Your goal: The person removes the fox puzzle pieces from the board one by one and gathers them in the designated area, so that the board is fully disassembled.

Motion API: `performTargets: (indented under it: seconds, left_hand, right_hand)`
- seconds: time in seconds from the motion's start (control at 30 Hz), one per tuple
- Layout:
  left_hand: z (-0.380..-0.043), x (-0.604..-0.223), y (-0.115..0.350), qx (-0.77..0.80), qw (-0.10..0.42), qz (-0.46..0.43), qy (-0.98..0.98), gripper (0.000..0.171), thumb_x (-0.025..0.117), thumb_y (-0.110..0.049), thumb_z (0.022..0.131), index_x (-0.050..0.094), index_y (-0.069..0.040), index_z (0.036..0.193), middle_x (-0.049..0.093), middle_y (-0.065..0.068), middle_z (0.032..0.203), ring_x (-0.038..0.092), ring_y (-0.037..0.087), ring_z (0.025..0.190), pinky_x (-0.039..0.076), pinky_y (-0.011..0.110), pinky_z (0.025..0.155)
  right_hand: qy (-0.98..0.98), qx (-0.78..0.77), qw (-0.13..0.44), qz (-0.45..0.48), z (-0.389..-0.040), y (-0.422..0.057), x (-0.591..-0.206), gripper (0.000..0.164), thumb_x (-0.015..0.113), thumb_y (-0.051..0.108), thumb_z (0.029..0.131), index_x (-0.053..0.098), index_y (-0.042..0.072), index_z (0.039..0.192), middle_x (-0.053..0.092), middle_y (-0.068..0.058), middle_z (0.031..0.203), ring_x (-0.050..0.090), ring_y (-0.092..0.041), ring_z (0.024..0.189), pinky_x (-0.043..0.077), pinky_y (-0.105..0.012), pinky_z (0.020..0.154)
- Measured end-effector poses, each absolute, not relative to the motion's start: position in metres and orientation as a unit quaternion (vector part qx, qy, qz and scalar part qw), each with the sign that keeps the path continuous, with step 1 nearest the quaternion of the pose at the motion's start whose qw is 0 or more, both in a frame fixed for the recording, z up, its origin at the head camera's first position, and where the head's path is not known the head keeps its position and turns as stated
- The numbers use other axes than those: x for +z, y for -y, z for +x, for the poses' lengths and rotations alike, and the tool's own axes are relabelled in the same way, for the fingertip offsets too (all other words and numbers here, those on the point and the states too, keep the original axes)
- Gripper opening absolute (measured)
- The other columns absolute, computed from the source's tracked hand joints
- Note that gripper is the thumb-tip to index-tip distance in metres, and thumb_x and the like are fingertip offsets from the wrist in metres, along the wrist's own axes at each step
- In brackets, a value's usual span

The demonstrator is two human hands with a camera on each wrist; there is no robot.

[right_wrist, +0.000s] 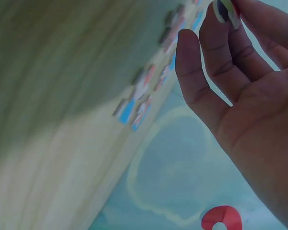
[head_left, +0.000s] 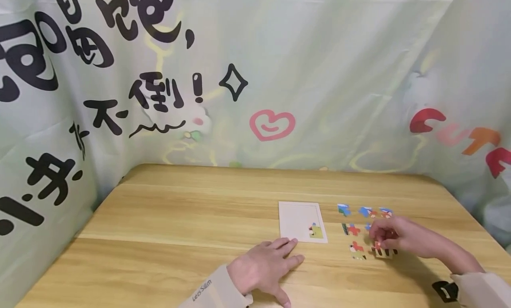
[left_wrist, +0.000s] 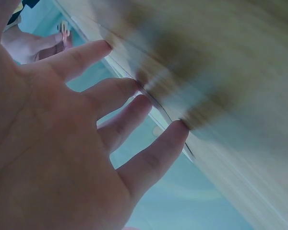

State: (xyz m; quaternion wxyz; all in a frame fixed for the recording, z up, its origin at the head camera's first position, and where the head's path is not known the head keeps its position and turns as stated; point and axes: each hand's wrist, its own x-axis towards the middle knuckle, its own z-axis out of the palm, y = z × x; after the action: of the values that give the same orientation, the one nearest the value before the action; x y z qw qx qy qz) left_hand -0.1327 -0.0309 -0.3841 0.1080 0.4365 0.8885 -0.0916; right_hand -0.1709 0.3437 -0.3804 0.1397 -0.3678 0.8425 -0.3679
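My right hand [head_left: 393,237] pinches a small jigsaw puzzle piece [right_wrist: 225,11] between thumb and fingers, lifted off the table in the right wrist view. Its printed side is mostly hidden. My left hand [head_left: 265,267] lies spread on the table, its fingertips at the near edge of a pale puzzle board [head_left: 295,219]. One corner puzzle piece [head_left: 316,231], printed in yellow-green, sits in the board's lower right. Beside the board, loose puzzle pieces lie in rough rows, among them a blue and green one [head_left: 343,209] and a red one [head_left: 353,229].
The wooden table [head_left: 167,219] has rounded far corners. Behind it hangs a pale printed curtain [head_left: 327,77] with black lettering and a pink heart. A black band [head_left: 445,291] shows at my right sleeve.
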Motion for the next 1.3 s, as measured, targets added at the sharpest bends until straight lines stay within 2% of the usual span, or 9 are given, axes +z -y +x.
performTargets:
  seconds: [0.27,0.57,0.8,0.97,1.13,1.3]
  left_hand:
    - [-0.133,-0.384,0.033,-0.082,0.111,0.441,-0.887,0.099,0.071,-0.074,0.074,0.038,-0.032,0.157,0.025,0.000,0.166,0.024,0.014,0.150,0.037,0.033,0.113]
    - [-0.133,-0.384,0.033,-0.087,0.106,0.439,-0.888,0.099,0.071,-0.075,0.073,0.039,-0.032,0.157,0.025,0.000,0.166,0.024,0.013,0.149,0.038,0.032,0.112]
    - [-0.134,-0.383,0.033,-0.086,0.107,0.440,-0.887,0.099,0.071,-0.075,0.073,0.039,-0.032,0.157,0.025,0.000,0.166,0.024,0.014,0.150,0.037,0.032,0.113]
    - [-0.134,-0.383,0.033,-0.090,0.105,0.441,-0.887,0.100,0.070,-0.075,0.074,0.038,-0.032,0.157,0.025,0.000,0.166,0.024,0.014,0.150,0.038,0.032,0.112]
    - [-0.134,-0.383,0.033,-0.091,0.110,0.438,-0.887,0.099,0.070,-0.076,0.074,0.037,-0.033,0.158,0.023,0.000,0.166,0.023,0.013,0.150,0.037,0.032,0.112]
    - [-0.134,-0.384,0.033,-0.087,0.112,0.439,-0.887,0.099,0.070,-0.075,0.074,0.037,-0.032,0.158,0.023,0.000,0.166,0.023,0.014,0.150,0.037,0.033,0.113]
  right_hand:
    - [-0.837,-0.369,0.136,-0.382,-0.171,-0.344,-0.390,0.025,0.063,-0.019,0.086,0.065,0.004,0.095,0.058,0.006,0.075,0.047,0.001,0.066,0.040,-0.025,0.046]
    - [-0.861,-0.332,0.110,-0.370,-0.169,-0.341,-0.392,0.027,0.067,-0.016,0.084,0.064,0.011,0.084,0.059,0.012,0.079,0.047,0.004,0.068,0.040,-0.023,0.048]
    - [-0.883,-0.291,0.074,-0.360,-0.168,-0.340,-0.391,0.028,0.077,-0.007,0.082,0.062,0.017,0.078,0.057,0.018,0.080,0.045,0.005,0.067,0.039,-0.022,0.049]
    - [-0.890,-0.285,0.061,-0.351,-0.172,-0.337,-0.385,0.024,0.077,-0.002,0.085,0.062,0.017,0.081,0.055,0.019,0.080,0.047,0.003,0.067,0.042,-0.023,0.051]
    - [-0.887,-0.277,0.029,-0.367,-0.183,-0.323,-0.376,0.023,0.073,-0.007,0.086,0.064,0.014,0.084,0.056,0.018,0.080,0.049,0.002,0.069,0.044,-0.023,0.052]
    - [-0.894,-0.271,0.045,-0.353,-0.192,-0.299,-0.365,0.016,0.072,-0.004,0.089,0.066,0.011,0.090,0.058,0.016,0.081,0.050,0.001,0.067,0.046,-0.024,0.052]
